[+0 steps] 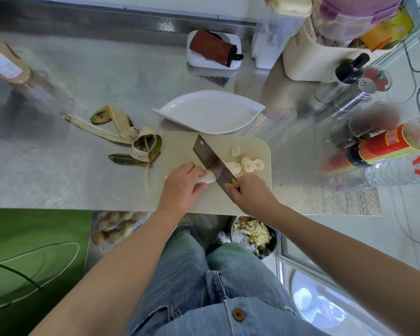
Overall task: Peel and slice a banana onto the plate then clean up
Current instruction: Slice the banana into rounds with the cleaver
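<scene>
Beyond both hands, the white leaf-shaped plate (209, 112) is sitting on the steel counter (58, 166), just past the far edge of the cream cutting board (180, 146). Nothing is lying on the plate. To the left of the holding hand, the peel (131, 139) is sprawling open, with one end overlapping the board's left corner. Well beyond the plate, a white tray (228, 66) is carrying a folded rust-red cloth (214, 48). Out to the right of the knife hand, metal shakers (349, 98), a red-labelled bottle (383, 146) and a clear plastic bottle (398, 173) are crowding the counter's end, well apart from the board. Below the counter edge, nearer the person than the knife hand, a bin (251, 235) is showing food scraps.

The cleaver (209, 158) is standing between the two hands, its blade running diagonally away from the right hand and resting against the cut end of the banana (207, 177). On the far side of the blade from the holding hand, the slices (249, 164) are lying on the board in a loose cluster.

The left hand (182, 183) is arching over the banana, with its fingers curled round the fruit and only the pale tip poking out toward the blade. The right hand (249, 190) is wrapping tightly round the cleaver's handle, knuckles up, with the forearm angling in from the right.
</scene>
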`<state>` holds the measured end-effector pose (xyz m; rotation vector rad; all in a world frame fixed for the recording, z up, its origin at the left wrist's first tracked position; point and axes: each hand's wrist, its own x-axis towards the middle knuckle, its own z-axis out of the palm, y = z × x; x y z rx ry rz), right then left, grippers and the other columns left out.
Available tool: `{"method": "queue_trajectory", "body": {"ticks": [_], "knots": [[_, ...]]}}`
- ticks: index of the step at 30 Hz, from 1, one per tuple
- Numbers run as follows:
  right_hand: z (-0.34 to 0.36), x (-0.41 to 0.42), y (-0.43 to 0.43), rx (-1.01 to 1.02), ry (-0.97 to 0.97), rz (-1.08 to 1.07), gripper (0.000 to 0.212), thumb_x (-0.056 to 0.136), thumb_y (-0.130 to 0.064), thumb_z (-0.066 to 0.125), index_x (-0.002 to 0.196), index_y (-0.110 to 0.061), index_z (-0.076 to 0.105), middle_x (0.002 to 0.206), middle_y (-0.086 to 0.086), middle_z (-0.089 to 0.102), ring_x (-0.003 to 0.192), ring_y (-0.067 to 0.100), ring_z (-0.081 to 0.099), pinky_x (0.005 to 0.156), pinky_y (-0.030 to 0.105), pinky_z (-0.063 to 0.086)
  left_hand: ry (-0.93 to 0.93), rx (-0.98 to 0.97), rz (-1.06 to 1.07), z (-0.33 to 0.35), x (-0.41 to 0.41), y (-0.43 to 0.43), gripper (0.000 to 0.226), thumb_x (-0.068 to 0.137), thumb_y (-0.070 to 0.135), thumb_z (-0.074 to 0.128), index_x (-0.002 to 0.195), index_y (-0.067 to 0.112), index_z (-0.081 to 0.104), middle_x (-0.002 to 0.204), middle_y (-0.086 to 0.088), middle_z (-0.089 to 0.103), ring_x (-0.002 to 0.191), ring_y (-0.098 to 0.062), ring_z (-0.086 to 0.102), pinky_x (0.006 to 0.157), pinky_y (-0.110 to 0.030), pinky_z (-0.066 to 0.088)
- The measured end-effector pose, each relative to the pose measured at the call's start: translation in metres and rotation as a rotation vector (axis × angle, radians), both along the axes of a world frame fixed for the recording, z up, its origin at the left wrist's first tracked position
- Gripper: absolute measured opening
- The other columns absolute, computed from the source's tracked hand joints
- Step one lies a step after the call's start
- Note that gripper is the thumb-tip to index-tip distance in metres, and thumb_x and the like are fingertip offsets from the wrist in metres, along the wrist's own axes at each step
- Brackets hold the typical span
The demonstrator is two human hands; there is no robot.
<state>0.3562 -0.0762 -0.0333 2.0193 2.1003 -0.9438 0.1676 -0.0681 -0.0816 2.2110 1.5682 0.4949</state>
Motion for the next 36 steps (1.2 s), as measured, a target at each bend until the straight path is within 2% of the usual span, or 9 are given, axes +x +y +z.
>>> {"method": "queue_trajectory", "body": {"ticks": [2, 7, 12, 15, 20, 23, 25, 28, 36], "knots": [[-0.004, -0.004, 0.0, 0.001, -0.003, -0.001, 0.048, 0.099, -0.031, 0.044, 0.056, -0.017, 0.031, 0.054, 0.002, 0.036, 0.049, 0.015, 0.034, 0.045, 0.028, 0.022, -0.001, -0.004, 0.006, 0.0, 0.0, 0.0, 0.028, 0.071, 0.016, 0.081, 0.094, 0.011, 0.065, 0.09, -0.006, 0.06, 0.077, -0.024, 0.056, 0.065, -0.033, 0.047], [-0.017, -0.009, -0.002, 0.003, 0.002, -0.017, 0.047, 0.099, -0.034, 0.043, 0.057, -0.019, 0.028, 0.054, 0.0, 0.034, 0.055, 0.022, 0.039, 0.045, 0.028, 0.02, 0.003, -0.011, 0.005, 0.001, 0.001, 0.0, 0.028, 0.072, 0.017, 0.08, 0.094, 0.011, 0.064, 0.09, -0.006, 0.06, 0.077, -0.023, 0.056, 0.065, -0.032, 0.046], [-0.012, -0.001, 0.003, 0.009, 0.016, -0.049, 0.048, 0.099, -0.032, 0.044, 0.055, -0.019, 0.03, 0.054, 0.0, 0.036, 0.05, 0.015, 0.035, 0.046, 0.027, 0.021, 0.008, -0.012, 0.01, 0.001, 0.001, -0.001, 0.028, 0.073, 0.017, 0.079, 0.096, 0.011, 0.064, 0.092, -0.006, 0.061, 0.079, -0.023, 0.057, 0.067, -0.028, 0.042], [-0.008, 0.007, 0.007, 0.018, 0.007, -0.095, 0.047, 0.1, -0.032, 0.044, 0.056, -0.019, 0.032, 0.056, 0.002, 0.039, 0.052, 0.017, 0.039, 0.047, 0.028, 0.024, 0.002, -0.025, 0.01, 0.002, 0.005, 0.001, 0.027, 0.074, 0.017, 0.079, 0.097, 0.011, 0.064, 0.093, -0.006, 0.061, 0.082, -0.022, 0.057, 0.066, -0.028, 0.044], [-0.005, 0.019, 0.014, 0.015, 0.019, -0.112, 0.047, 0.098, -0.034, 0.045, 0.055, -0.017, 0.036, 0.053, 0.003, 0.041, 0.051, 0.02, 0.042, 0.052, 0.032, 0.033, -0.014, -0.027, -0.001, 0.004, 0.018, 0.007, 0.026, 0.075, 0.016, 0.078, 0.096, 0.011, 0.064, 0.093, -0.005, 0.062, 0.082, -0.021, 0.056, 0.065, -0.023, 0.037], [0.002, 0.025, 0.015, 0.051, 0.051, -0.104, 0.049, 0.098, -0.033, 0.047, 0.053, -0.017, 0.036, 0.05, 0.002, 0.04, 0.048, 0.017, 0.039, 0.05, 0.03, 0.03, -0.028, -0.01, -0.023, 0.004, 0.02, 0.007, 0.029, 0.072, 0.017, 0.08, 0.095, 0.012, 0.065, 0.091, -0.005, 0.062, 0.08, -0.023, 0.057, 0.061, -0.027, 0.044], [0.007, 0.029, 0.014, 0.047, 0.04, -0.066, 0.047, 0.098, -0.033, 0.047, 0.054, -0.017, 0.039, 0.051, 0.001, 0.042, 0.047, 0.014, 0.039, 0.047, 0.029, 0.026, -0.018, -0.004, -0.03, 0.003, 0.017, 0.006, 0.032, 0.071, 0.022, 0.081, 0.098, 0.013, 0.064, 0.094, -0.004, 0.063, 0.081, -0.021, 0.057, 0.065, -0.03, 0.048], [0.012, 0.031, 0.011, 0.025, 0.013, -0.024, 0.042, 0.097, -0.035, 0.047, 0.061, -0.014, 0.045, 0.055, 0.002, 0.046, 0.051, 0.017, 0.044, 0.046, 0.027, 0.028, 0.008, 0.011, -0.034, 0.002, 0.014, 0.004, 0.035, 0.071, 0.025, 0.081, 0.1, 0.015, 0.064, 0.095, -0.004, 0.064, 0.081, -0.02, 0.058, 0.068, -0.029, 0.047], [0.023, 0.025, 0.009, -0.014, -0.014, -0.004, 0.046, 0.098, -0.033, 0.047, 0.056, -0.018, 0.037, 0.054, 0.001, 0.042, 0.049, 0.014, 0.04, 0.046, 0.027, 0.026, 0.032, 0.02, -0.035, 0.006, 0.015, 0.005, 0.032, 0.07, 0.02, 0.083, 0.097, 0.013, 0.067, 0.094, -0.005, 0.066, 0.079, -0.021, 0.061, 0.066, -0.028, 0.048]]}}
